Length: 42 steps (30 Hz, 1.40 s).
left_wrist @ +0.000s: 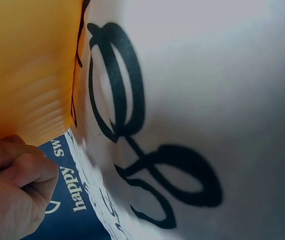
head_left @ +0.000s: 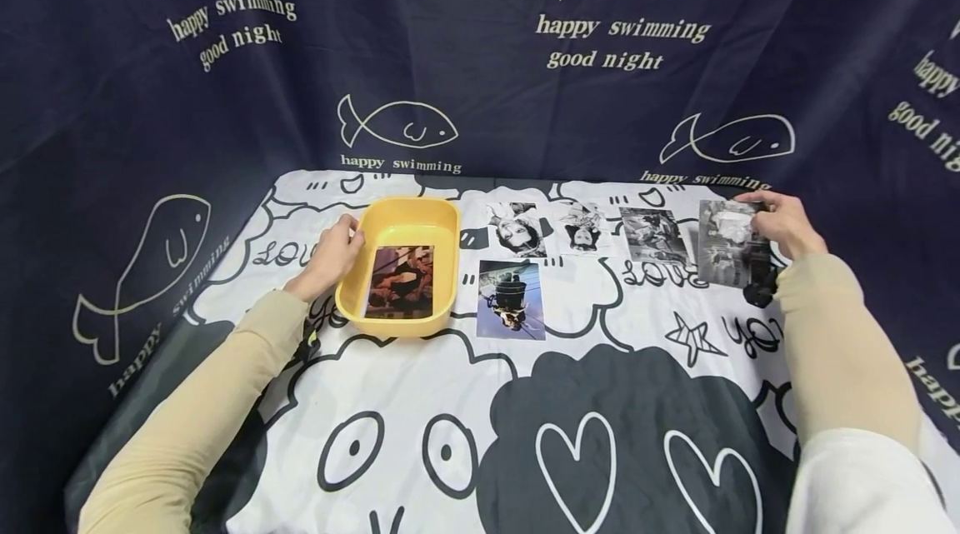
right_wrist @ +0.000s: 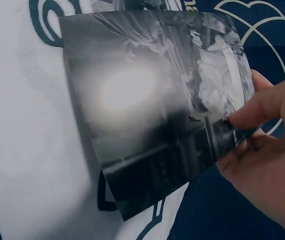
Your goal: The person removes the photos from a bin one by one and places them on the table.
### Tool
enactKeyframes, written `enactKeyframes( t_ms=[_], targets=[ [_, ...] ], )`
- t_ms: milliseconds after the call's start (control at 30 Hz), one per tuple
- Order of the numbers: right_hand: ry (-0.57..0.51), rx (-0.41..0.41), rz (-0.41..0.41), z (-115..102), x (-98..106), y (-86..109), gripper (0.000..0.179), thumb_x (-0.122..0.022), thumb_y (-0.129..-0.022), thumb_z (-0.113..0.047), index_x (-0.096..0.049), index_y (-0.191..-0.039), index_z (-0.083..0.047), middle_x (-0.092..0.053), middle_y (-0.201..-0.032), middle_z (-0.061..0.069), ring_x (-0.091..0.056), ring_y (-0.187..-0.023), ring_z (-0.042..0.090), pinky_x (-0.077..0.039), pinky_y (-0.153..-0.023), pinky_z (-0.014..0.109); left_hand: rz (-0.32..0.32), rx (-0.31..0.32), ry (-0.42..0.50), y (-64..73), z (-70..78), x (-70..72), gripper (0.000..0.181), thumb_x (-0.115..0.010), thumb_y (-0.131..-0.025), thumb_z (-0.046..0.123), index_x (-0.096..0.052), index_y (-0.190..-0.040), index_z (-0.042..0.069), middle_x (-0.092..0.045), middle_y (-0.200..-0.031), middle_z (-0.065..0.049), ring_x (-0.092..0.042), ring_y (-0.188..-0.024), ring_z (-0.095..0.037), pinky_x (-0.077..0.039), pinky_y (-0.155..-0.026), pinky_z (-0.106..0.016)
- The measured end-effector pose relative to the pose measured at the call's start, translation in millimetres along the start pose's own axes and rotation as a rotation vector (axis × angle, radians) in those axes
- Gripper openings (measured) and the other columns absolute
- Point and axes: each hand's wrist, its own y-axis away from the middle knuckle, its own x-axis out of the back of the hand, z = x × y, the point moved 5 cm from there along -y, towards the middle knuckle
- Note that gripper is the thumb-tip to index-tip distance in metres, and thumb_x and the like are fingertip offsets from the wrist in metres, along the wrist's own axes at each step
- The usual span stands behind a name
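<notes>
My left hand [head_left: 333,255] grips the left rim of a yellow plastic tub [head_left: 453,267]; the left wrist view shows its curled fingers at the tub's wall [left_wrist: 27,75]. Inside the tub lies a reddish-brown photo [head_left: 405,284]. At the right, my right hand [head_left: 787,223] pinches a black-and-white photo [head_left: 723,247] by its edge, thumb on the face. In the right wrist view this photo [right_wrist: 147,135] is tilted, with glare on its glossy surface. Left of it lie a dark grey photo [head_left: 652,234] and two black-and-white portrait photos [head_left: 517,230]. A colour photo [head_left: 512,301] lies nearer, beside the tub.
A white and black patterned cloth [head_left: 420,384] covers the table. A dark blue curtain [head_left: 502,59] with fish drawings and lettering hangs behind and at both sides. The photos on the cloth lie between the tub and my right hand.
</notes>
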Motion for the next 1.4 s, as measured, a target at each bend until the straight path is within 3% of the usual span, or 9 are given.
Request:
enactKeyframes(
  t_ms=[133, 267, 400, 633, 833, 933, 1067, 1200, 1400],
  targets=[
    [0.102, -0.004, 0.054, -0.8, -2.3, -1.6, 0.053, -0.045, -0.072, 0.007, -0.060, -0.122, -0.004, -0.053, -0.095, 0.002, -0.041, -0.084, 0.018, -0.036, -0.060, 0.024, 0.001, 0.008, -0.004, 1.0, -1.7, 0.4, 0.025, -0.036, -0.101, 0.018, -0.046, -0.112, -0.002, -0.063, -0.092, -0.023, -0.062, -0.073, -0.027, -0.051, -0.058, -0.030],
    [0.195, -0.044, 0.058, -0.2, -4.0, -2.6, 0.057, -0.041, -0.075, 0.002, -0.055, -0.130, -0.005, -0.048, -0.122, 0.026, -0.038, -0.096, 0.036, -0.032, -0.067, 0.033, 0.008, 0.008, -0.008, 1.0, -1.9, 0.6, 0.024, -0.036, -0.101, 0.018, -0.046, -0.111, -0.002, -0.062, -0.092, -0.023, -0.061, -0.075, -0.028, -0.051, -0.060, -0.032],
    [0.212, -0.079, 0.033, 3.1, -5.9, -2.0, 0.066, -0.037, -0.076, 0.002, -0.046, -0.141, -0.008, -0.041, -0.137, 0.032, -0.040, -0.096, 0.041, -0.033, -0.067, 0.035, 0.013, 0.001, -0.010, 0.5, -0.4, 0.6, 0.024, -0.037, -0.101, 0.017, -0.047, -0.111, -0.002, -0.062, -0.092, -0.023, -0.060, -0.074, -0.028, -0.050, -0.060, -0.032],
    [0.212, -0.068, 0.041, -0.5, -6.5, 2.6, 0.072, -0.037, -0.075, 0.001, -0.036, -0.147, -0.009, -0.040, -0.142, 0.033, -0.041, -0.112, 0.043, -0.034, -0.071, 0.027, 0.005, 0.001, -0.007, 0.8, 0.3, 1.8, 0.023, -0.037, -0.101, 0.016, -0.046, -0.111, -0.002, -0.061, -0.091, -0.023, -0.059, -0.072, -0.026, -0.049, -0.058, -0.029],
    [0.043, -0.054, 0.061, -10.7, -19.6, 0.8, 0.070, -0.040, -0.077, 0.004, -0.038, -0.146, -0.007, -0.048, -0.136, 0.029, -0.052, -0.096, 0.012, -0.039, -0.064, 0.011, 0.008, 0.003, -0.014, 1.1, -0.6, 1.3, 0.024, -0.036, -0.101, 0.016, -0.046, -0.112, -0.003, -0.061, -0.091, -0.022, -0.059, -0.072, -0.026, -0.049, -0.059, -0.029],
    [-0.114, -0.046, 0.052, -18.1, -28.7, -1.5, 0.065, -0.042, -0.082, 0.005, -0.039, -0.146, -0.005, -0.060, -0.115, 0.005, -0.051, -0.082, -0.005, -0.045, -0.064, 0.010, 0.003, 0.004, -0.013, 1.0, -0.6, 0.2, 0.024, -0.036, -0.101, 0.017, -0.046, -0.113, -0.002, -0.060, -0.090, -0.021, -0.059, -0.070, -0.025, -0.048, -0.057, -0.029],
    [-0.253, -0.018, 0.023, -32.1, -40.7, -2.2, 0.059, -0.046, -0.088, 0.006, -0.039, -0.145, -0.002, -0.051, -0.085, -0.027, -0.054, -0.072, -0.011, -0.050, -0.067, 0.010, -0.001, 0.008, -0.009, 0.5, -0.8, -0.2, 0.024, -0.036, -0.101, 0.017, -0.046, -0.113, -0.002, -0.060, -0.089, -0.021, -0.058, -0.068, -0.024, -0.048, -0.056, -0.028],
    [-0.323, -0.003, 0.007, -44.5, -49.1, 0.6, 0.050, -0.050, -0.092, 0.004, -0.045, -0.141, -0.004, -0.054, -0.080, -0.029, -0.058, -0.073, -0.012, -0.053, -0.069, 0.011, 0.003, 0.008, -0.005, 1.2, -0.6, -0.8, 0.024, -0.037, -0.101, 0.017, -0.047, -0.113, -0.002, -0.061, -0.089, -0.021, -0.058, -0.067, -0.024, -0.048, -0.056, -0.028],
    [-0.547, 0.015, 0.036, -53.8, -48.5, 10.4, 0.021, -0.060, -0.090, 0.000, -0.060, -0.102, -0.017, -0.067, -0.073, -0.018, -0.064, -0.065, -0.001, -0.053, -0.058, 0.014, 0.010, 0.007, 0.004, 1.5, -1.3, 0.2, 0.025, -0.037, -0.101, 0.017, -0.047, -0.113, -0.002, -0.061, -0.089, -0.021, -0.059, -0.068, -0.025, -0.048, -0.056, -0.028]
  ],
)
